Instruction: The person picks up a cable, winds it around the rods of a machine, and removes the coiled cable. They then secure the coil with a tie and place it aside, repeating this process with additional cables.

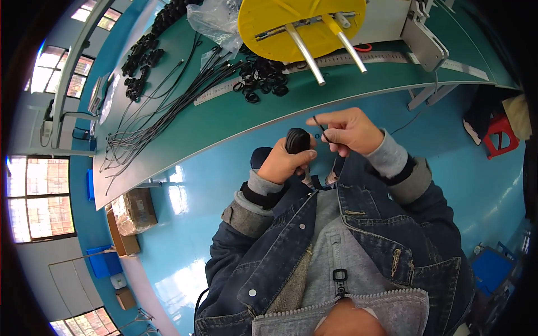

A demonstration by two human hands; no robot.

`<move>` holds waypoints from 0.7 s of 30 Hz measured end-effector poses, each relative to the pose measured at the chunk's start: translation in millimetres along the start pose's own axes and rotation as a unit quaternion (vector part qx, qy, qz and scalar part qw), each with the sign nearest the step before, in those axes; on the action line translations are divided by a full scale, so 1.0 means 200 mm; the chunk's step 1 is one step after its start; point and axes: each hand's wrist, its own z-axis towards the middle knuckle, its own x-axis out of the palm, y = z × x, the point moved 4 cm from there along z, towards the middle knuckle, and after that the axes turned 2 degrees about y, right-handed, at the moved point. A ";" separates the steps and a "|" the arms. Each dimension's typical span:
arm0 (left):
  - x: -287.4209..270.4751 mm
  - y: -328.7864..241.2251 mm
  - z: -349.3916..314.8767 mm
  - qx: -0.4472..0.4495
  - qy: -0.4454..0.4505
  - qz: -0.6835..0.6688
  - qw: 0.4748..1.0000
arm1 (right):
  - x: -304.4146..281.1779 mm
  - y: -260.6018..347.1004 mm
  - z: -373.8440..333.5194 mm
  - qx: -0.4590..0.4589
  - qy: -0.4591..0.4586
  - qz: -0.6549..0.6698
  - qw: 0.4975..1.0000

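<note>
My left hand (278, 163) is closed around a coiled black cable (297, 140), its turns stacked in a tight bundle that stands out above the fingers. Just to the right, my right hand (358, 132) pinches a thin black band (319, 123), stretched between the index finger and thumb. Both hands are held in front of my body, off the near edge of the green table. On that table lies a pile of small black rings (263, 77), beside a spread of loose black cables (162, 115).
A yellow round winding disc (302, 33) with two metal rods (305, 55) overhangs the table. A steel ruler (386, 56) runs along the green table (224, 120). Bundled black coils (147, 53) lie far left. A red stool (500, 137) and a cardboard box (126, 238) stand on the floor.
</note>
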 end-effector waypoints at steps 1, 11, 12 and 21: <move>0.02 -0.01 0.00 -0.003 -0.004 0.072 0.997 | 0.00 0.05 0.02 -0.059 0.013 -0.098 0.993; 0.08 0.02 0.04 0.049 -0.068 0.403 0.911 | 0.12 0.04 0.10 -0.184 0.041 -0.583 0.791; 0.08 0.04 0.03 0.047 -0.068 0.404 0.911 | 0.12 0.01 0.11 -0.184 0.040 -0.581 0.792; -0.01 0.11 -0.05 0.070 0.162 -0.361 0.916 | 0.07 -0.27 0.08 0.008 0.005 0.323 0.946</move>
